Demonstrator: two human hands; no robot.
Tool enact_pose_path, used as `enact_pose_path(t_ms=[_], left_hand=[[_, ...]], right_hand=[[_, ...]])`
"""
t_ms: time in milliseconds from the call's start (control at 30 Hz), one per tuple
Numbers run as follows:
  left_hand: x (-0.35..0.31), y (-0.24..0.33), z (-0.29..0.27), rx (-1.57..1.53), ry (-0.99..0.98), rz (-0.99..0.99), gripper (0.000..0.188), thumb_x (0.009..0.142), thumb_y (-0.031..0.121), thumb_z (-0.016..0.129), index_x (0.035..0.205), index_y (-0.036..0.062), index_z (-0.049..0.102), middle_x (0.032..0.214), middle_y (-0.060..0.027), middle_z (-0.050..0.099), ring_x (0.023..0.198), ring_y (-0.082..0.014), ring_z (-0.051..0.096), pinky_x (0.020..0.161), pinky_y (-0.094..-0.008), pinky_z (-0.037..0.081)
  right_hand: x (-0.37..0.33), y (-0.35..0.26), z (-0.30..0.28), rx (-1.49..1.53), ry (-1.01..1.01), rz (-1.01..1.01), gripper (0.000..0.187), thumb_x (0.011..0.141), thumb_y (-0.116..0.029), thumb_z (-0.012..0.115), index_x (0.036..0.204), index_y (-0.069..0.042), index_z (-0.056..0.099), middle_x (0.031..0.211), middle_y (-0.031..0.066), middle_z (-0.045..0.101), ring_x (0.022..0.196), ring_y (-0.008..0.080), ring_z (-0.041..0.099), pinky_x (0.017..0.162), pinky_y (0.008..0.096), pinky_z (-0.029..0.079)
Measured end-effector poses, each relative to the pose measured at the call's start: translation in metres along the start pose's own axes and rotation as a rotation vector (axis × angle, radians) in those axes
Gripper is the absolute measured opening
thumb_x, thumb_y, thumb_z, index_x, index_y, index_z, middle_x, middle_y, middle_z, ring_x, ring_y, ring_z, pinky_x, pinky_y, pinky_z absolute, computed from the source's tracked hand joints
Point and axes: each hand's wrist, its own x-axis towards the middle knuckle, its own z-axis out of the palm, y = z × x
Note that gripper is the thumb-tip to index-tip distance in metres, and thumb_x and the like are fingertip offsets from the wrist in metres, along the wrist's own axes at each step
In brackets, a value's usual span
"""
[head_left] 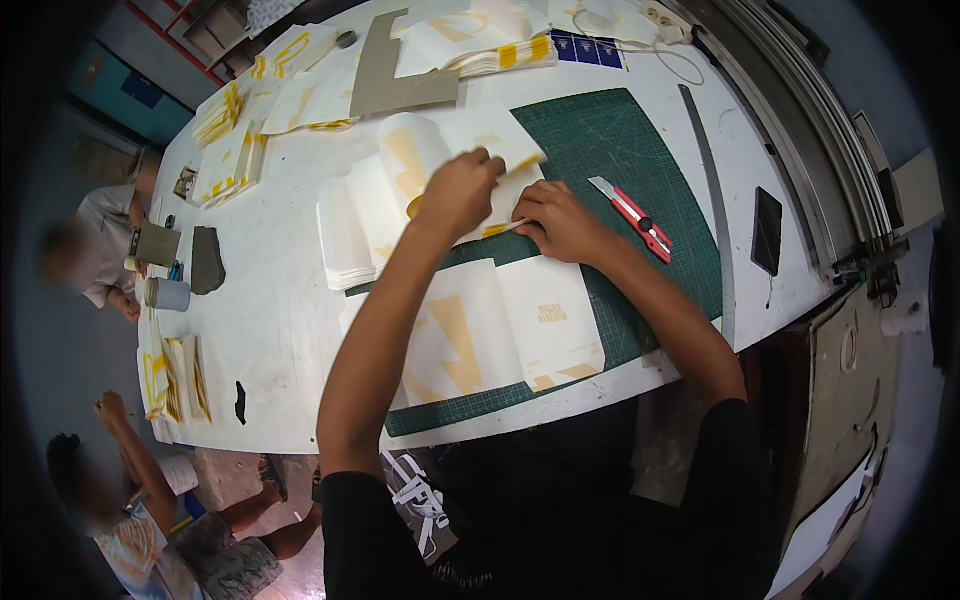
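Observation:
My left hand (463, 190) is curled closed over a white paper sheet (400, 165) with yellow print; what lies in its fingers is hidden. My right hand (560, 222) pinches the near, yellow-marked edge of the folded paper beside it. The paper lies partly on a green cutting mat (650, 190). Nearer me on the mat rests another printed sheet (470, 335), its right panel (552, 325) carrying a small yellow print. A red utility knife (640, 225), blade showing, lies right of my right hand.
A metal ruler (708, 180) and black phone (767, 231) lie on the right. Grey cardboard (385, 75) and stacks of yellow-marked paper (232, 165) occupy the far side and left. A jar (168, 294) stands at the left edge, where two people sit nearby.

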Motion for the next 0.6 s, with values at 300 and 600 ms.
enact_pose_path(t_ms=[300, 600], left_hand=[[-0.027, 0.021, 0.010, -0.090, -0.267, -0.215, 0.021, 0.098, 0.018, 0.065, 0.104, 0.0033, 0.078, 0.101, -0.0177, 0.072, 0.096, -0.0379, 0.069, 0.088, -0.0463, 0.055], [-0.048, 0.038, 0.007, -0.140, -0.231, -0.193, 0.019, 0.094, 0.014, 0.072, 0.108, 0.0024, 0.077, 0.102, -0.0188, 0.072, 0.099, -0.0376, 0.068, 0.090, -0.0448, 0.054]], right_hand=[[-0.055, -0.013, -0.057, -0.081, 0.235, 0.145, 0.029, 0.089, -0.021, 0.081, 0.111, -0.004, 0.073, 0.112, 0.0148, 0.071, 0.115, 0.0333, 0.064, 0.106, 0.0469, 0.044], [-0.081, 0.026, -0.088, -0.105, -0.024, 0.713, 0.039, 0.093, -0.027, 0.080, 0.121, -0.002, 0.071, 0.122, 0.0187, 0.066, 0.119, 0.0372, 0.062, 0.101, 0.0526, 0.049]])
